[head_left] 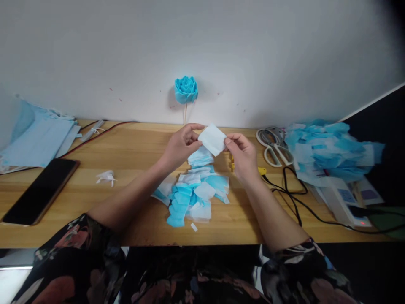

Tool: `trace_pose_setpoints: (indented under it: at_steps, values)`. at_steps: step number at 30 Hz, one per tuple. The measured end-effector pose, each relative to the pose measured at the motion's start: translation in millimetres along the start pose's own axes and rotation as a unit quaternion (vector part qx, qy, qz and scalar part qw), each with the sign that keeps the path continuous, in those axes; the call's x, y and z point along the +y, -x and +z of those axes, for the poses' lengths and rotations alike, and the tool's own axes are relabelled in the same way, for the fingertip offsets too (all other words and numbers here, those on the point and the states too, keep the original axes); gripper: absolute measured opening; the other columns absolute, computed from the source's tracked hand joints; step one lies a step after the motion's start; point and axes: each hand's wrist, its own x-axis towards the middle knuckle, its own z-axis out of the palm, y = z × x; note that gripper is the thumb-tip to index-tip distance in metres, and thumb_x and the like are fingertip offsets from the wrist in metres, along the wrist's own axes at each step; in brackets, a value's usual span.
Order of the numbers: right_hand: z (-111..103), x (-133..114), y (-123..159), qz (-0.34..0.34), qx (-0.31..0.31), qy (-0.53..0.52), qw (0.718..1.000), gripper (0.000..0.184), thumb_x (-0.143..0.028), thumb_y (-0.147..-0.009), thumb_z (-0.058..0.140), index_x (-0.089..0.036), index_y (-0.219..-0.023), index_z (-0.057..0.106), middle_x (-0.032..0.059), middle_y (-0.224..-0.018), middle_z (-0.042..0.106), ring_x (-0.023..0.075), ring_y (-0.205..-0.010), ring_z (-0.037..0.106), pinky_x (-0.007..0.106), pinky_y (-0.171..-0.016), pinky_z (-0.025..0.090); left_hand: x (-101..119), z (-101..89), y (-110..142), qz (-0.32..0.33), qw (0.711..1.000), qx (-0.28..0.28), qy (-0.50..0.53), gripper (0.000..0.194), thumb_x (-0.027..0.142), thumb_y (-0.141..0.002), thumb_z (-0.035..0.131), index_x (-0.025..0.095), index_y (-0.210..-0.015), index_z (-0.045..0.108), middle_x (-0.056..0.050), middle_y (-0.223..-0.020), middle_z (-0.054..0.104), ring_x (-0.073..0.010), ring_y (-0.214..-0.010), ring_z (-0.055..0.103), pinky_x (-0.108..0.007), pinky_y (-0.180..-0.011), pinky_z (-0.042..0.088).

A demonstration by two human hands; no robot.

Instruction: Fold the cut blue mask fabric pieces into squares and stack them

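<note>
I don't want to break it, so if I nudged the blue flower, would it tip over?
Probably: the blue flower is wide above a thin stem, so it looks top-heavy. Its petals look like thin layers, so it's likely light and might squash if grabbed.

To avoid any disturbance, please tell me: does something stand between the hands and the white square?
Nothing visible does: the left hand and right hand hold the white square at opposite corners. The blue and white pieces lie lower in view, not between.
</note>
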Motion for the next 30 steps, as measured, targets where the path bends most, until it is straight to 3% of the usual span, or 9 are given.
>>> trace_pose_setpoints:
  at_steps: [7,12,16,21,30]
  values:
    - [3,8,-4,0.015,-0.018,0.001,1.0,0.024,-0.045,-0.08,0.073,-0.024,-0.087,0.066,-0.0002,-0.083,0.068,0.0159,-0.076,0.061,0.031,-0.07,0.054,-10,-6.5,-2,0.016,0.997,-0.037,-0.06,0.054,0.011,-0.076,0.07,0.018,-0.128,0.06,0.005,-0.067,0.06,-0.0095,-0.058,0.052,-0.024,-0.057,0.038]
    - [5,-2,-9,-0.002,-0.049,0.032,0.998,0.021,-0.042,-0.08,0.073,-0.023,-0.084,0.066,-0.0006,-0.077,0.066,0.0144,-0.066,0.059,0.029,-0.059,0.051,-11,-15.4,4,0.0,0.996,-0.056,-0.066,0.062,0.013,-0.076,0.069,0.016,-0.137,0.054,0.004,-0.069,0.063,-0.0116,-0.062,0.059,-0.025,-0.06,0.042]
    - [4,-18,-14,-0.017,-0.112,0.06,0.992,0.022,-0.045,-0.082,0.074,-0.024,-0.084,0.066,-0.0021,-0.067,0.061,0.0127,-0.058,0.052,0.028,-0.054,0.046,-15,-28.0,12,-0.028,0.997,-0.017,-0.064,0.06,0.012,-0.08,0.061,0.015,-0.139,0.051,0.003,-0.07,0.068,-0.012,-0.062,0.063,-0.027,-0.067,0.048]
    - [3,-28,-18,0.003,-0.161,0.043,0.986,0.029,-0.05,-0.08,0.076,-0.024,-0.086,0.066,-0.0037,-0.063,0.055,0.012,-0.055,0.049,0.027,-0.052,0.044,-18,-33.4,18,-0.051,0.992,0.007,-0.116,0.051,0.011,-0.081,0.057,0.013,-0.132,0.058,0.002,-0.07,0.071,-0.0126,-0.066,0.065,-0.026,-0.069,0.047]
    - [8,3,-31,0.094,-0.212,0.06,0.971,0.038,-0.054,-0.071,0.081,-0.022,-0.082,0.064,-0.0062,-0.06,0.057,0.0093,-0.05,0.046,0.023,-0.046,0.037,-29,-34.2,12,-0.097,0.992,0.062,-0.047,0.041,0.012,-0.076,0.056,0.014,-0.117,0.062,-0.002,-0.08,0.075,-0.01,-0.057,0.06,-0.022,-0.054,0.042]
